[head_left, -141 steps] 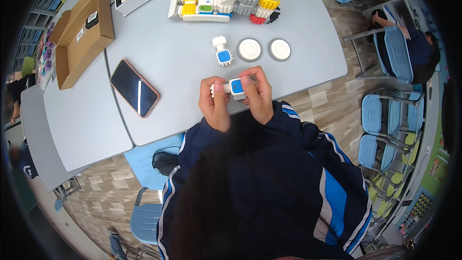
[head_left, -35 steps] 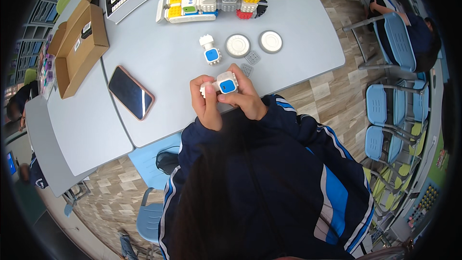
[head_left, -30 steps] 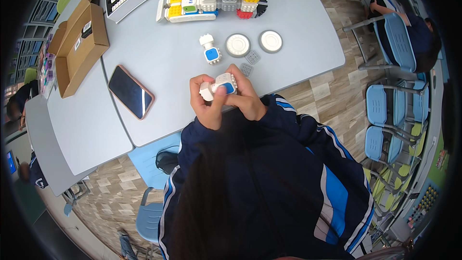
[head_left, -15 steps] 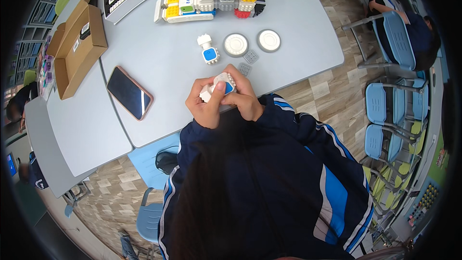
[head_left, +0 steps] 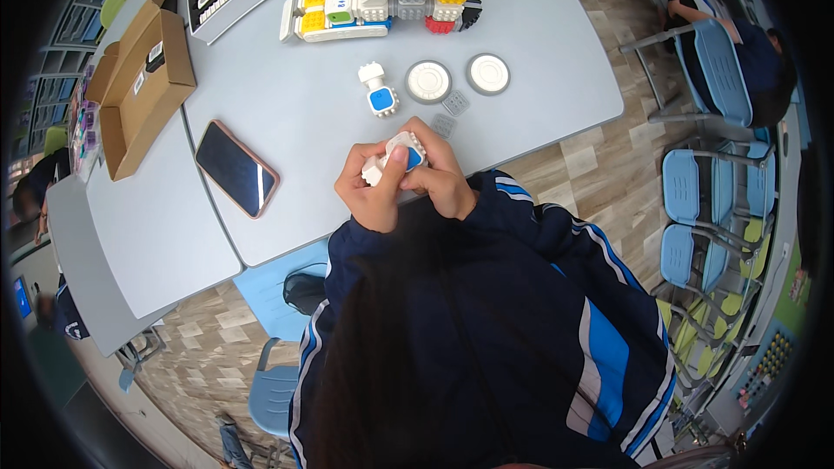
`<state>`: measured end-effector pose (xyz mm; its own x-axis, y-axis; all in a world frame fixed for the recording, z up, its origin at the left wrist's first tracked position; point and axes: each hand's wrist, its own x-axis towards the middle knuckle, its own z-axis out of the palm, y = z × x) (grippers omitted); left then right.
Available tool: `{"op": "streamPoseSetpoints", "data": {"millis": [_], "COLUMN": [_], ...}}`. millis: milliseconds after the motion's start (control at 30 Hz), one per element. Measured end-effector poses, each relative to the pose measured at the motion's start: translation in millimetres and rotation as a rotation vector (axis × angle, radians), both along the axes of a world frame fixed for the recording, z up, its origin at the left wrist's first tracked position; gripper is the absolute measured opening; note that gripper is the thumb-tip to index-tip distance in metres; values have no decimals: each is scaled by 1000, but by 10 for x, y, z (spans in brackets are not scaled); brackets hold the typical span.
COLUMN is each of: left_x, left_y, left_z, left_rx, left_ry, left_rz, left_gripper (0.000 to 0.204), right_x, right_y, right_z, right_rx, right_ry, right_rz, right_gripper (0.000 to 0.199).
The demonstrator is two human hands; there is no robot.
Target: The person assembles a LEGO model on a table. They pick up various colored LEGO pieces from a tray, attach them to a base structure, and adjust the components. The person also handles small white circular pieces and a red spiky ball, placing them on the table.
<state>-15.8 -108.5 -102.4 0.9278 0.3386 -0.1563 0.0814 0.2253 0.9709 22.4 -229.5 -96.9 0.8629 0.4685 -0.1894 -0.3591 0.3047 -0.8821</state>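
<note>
Close to the table's near edge, my left hand [head_left: 371, 191] and my right hand [head_left: 441, 175] are both closed on one white-and-blue toy building piece [head_left: 401, 144]. My left thumb presses across its front, and the fingers hide part of it. Just beyond lies a similar white piece with a blue square face [head_left: 380, 100]. To its right are two white discs with grey rims, one nearer [head_left: 428, 82] and one farther right [head_left: 488, 75]. Two small grey studded plates lie below the discs, one [head_left: 455, 103] above the other [head_left: 444, 126], the lower close to my right fingers.
A built model of white, yellow and grey bricks [head_left: 391, 0] stands at the far side. Left of it is a parts tray [head_left: 228, 13]. A phone [head_left: 236, 168] and an open cardboard box [head_left: 148, 87] lie to the left. Blue chairs [head_left: 695, 187] stand at the right.
The view has shifted very slightly. Both hands keep the same grip on the white-and-blue building piece, and nothing else has visibly moved.
</note>
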Motion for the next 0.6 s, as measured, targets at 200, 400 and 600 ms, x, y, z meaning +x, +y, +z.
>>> {"op": "streamPoseSetpoints", "data": {"millis": [200,400,600], "left_x": [1,9,27], "left_y": [-12,-5,-44], "left_z": [-12,-57,-38], "left_rx": [-27,13,-26], "left_ry": [-6,-50,-58], "left_rz": [4,22,42], "left_gripper": [18,18,17], "right_x": [-4,-3,-25], "right_y": [-3,33,48], "right_z": [11,-7,44], "right_rx": [12,-14,8], "right_ry": [22,-38,-19], "right_rz": [1,-22,-37], "right_gripper": [28,27,27]}}
